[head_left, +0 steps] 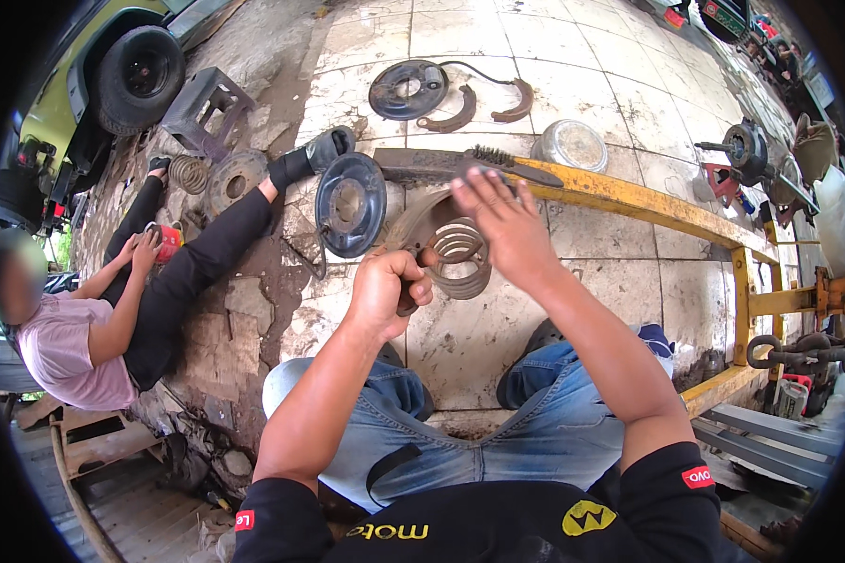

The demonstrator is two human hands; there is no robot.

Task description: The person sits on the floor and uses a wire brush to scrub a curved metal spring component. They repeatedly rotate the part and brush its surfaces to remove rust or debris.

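My left hand [387, 293] is closed round the lower end of a curved, dusty brake shoe [411, 223], held up above the tiled floor. My right hand [509, 225] lies against the shoe's upper end, palm down with the fingers stretched out. Just beneath and between the hands a coil spring [467, 284] shows, partly covered by the shoe and my left hand. To the left of the shoe rests a round dark brake backing plate [349, 202]. A wire brush [494, 156] lies past my right fingertips, on the end of a yellow metal frame [629, 195].
Farther off lie another backing plate [394, 92] with a cable, two more brake shoes [453, 114] and a round metal cover [573, 145]. At left, a seated person [84, 347] holds a red can [169, 242]; their leg reaches toward the plate. A chain [803, 356] hangs at right.
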